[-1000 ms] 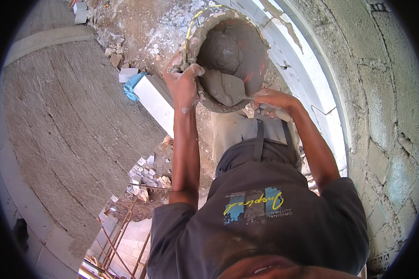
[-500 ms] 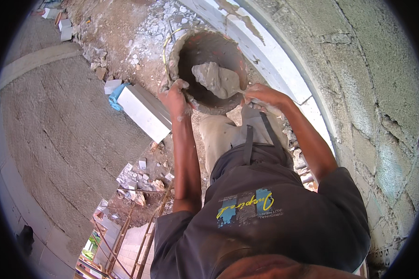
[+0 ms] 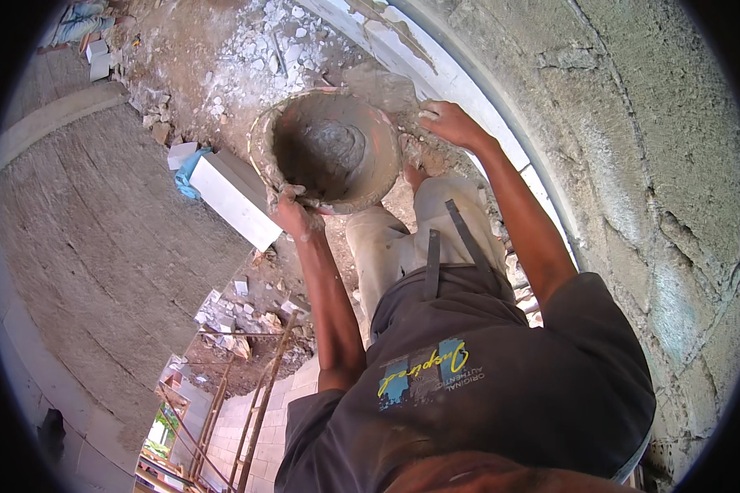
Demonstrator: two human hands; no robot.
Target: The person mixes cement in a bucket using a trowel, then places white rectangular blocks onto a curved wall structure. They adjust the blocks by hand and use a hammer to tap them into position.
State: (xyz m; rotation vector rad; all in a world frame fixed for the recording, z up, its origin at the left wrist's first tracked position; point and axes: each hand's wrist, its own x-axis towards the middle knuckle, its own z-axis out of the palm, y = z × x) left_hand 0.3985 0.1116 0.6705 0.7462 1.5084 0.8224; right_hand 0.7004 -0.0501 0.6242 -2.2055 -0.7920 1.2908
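A round, mortar-crusted bucket leans with its mouth toward me, in front of my knees. Wet grey mortar lies inside it. My left hand is closed on the near left part of its rim. Off the bucket's right side, my right hand is closed around the handle end of a trowel. The trowel's blade is smeared and brownish grey, hard to tell from the ground behind it, and reaches left past the bucket's far rim.
White blocks lie left of the bucket beside a blue plastic piece. Pale rubble covers the ground beyond. A rough grey wall rises on the right, above a white ledge. Scaffold poles stand at lower left.
My right hand has lifted up and away from the bucket with the trowel; the mortar lump on it has gone from the blade. The bucket has shifted left and nearer, held by my left hand.
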